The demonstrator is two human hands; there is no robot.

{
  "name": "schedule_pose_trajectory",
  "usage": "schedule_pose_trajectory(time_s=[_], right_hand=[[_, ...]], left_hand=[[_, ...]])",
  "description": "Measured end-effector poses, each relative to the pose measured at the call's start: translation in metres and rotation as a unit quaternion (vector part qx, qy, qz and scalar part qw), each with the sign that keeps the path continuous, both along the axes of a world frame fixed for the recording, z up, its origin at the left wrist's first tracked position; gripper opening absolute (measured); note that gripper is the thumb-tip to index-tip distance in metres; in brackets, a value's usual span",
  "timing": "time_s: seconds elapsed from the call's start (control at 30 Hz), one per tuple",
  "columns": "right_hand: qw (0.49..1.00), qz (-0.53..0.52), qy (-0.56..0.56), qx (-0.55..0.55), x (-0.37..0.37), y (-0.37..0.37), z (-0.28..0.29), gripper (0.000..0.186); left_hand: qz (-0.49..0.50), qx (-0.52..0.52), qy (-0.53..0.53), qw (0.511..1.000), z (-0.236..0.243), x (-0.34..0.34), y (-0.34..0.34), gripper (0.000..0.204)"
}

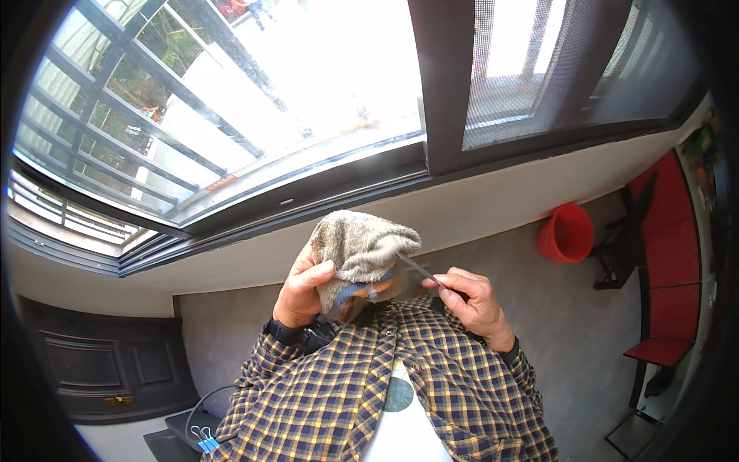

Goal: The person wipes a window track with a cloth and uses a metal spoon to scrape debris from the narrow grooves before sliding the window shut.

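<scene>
checked navy-and-yellow shirt (308, 385) is worn over a white top (406, 440). fluffy beige-grey cloth (348, 245) with blue and orange patches is grasped in the left hand (300, 294) before the chest, below a dark-framed window (442, 92). a thin dark rod (424, 272) is pinched in the right hand (476, 302), its far tip at the cloth's right edge; whether they touch cannot be told. a round red bucket (546, 239) is set on the grey floor (231, 339) to the right
</scene>
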State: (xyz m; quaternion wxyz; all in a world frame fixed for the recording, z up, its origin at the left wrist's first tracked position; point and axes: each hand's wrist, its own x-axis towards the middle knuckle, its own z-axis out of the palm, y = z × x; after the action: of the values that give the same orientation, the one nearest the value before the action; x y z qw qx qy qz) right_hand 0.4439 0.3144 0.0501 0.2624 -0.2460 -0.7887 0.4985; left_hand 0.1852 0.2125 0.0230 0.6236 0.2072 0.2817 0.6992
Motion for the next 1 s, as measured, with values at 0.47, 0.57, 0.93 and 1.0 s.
schedule_pose_trajectory(time_s=[0.47,0.57,0.93,1.0], right_hand=[[0.947,-0.006,-0.3,0.115,0.029,0.015,-0.047,0.017],[0.983,0.028,-0.18,0.01,0.013,0.022,-0.045,0.016],[0.984,-0.031,0.052,-0.165,0.016,0.002,-0.022,0.017],[0.983,-0.019,0.049,-0.175,0.014,0.002,-0.016,0.019]], left_hand=[[0.032,0.024,-0.081,0.996,-0.004,-0.002,0.006,0.054],[0.018,0.046,-0.067,0.997,0.001,-0.001,0.011,0.055],[-0.015,-0.106,0.07,0.992,-0.021,0.005,0.024,0.057],[-0.018,-0.085,0.099,0.991,-0.024,0.008,0.027,0.069]])
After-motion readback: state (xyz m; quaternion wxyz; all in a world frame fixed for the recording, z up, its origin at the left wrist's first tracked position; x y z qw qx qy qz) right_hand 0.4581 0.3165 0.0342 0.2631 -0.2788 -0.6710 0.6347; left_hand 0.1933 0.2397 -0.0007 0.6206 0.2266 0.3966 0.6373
